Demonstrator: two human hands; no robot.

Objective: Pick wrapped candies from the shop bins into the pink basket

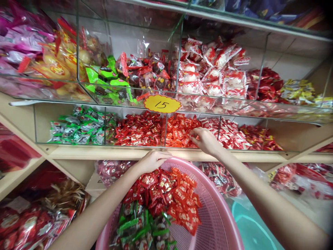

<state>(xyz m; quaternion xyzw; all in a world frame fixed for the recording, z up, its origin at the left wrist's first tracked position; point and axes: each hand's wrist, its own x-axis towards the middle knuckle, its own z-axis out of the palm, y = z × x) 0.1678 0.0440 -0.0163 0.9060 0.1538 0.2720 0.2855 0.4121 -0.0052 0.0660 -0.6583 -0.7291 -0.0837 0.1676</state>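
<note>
The right hand reaches over the glass front of the lower bins into the orange-red packets, fingers bent and narrowly spaced from the thumb; whether it pinches a packet I cannot tell. Those packets lie loose, pointing in mixed directions with no shared long axis. Down and to its left, the left hand lies palm down on the far rim of the pink basket, fingers close together; its grip is hidden. The round basket opens upward, tilted toward the camera, with no clear long axis. Beneath the hands, it bears orange, dark red and green-edged packets; bare mesh leaves room on its right side. A pale wooden ledge runs across just beyond the basket. Above the right hand, the upper glass shelf limits height, while glass dividers bound the bins sideways. A teal tub sits below the right forearm, in a shop-like space of stocked shelves.
</note>
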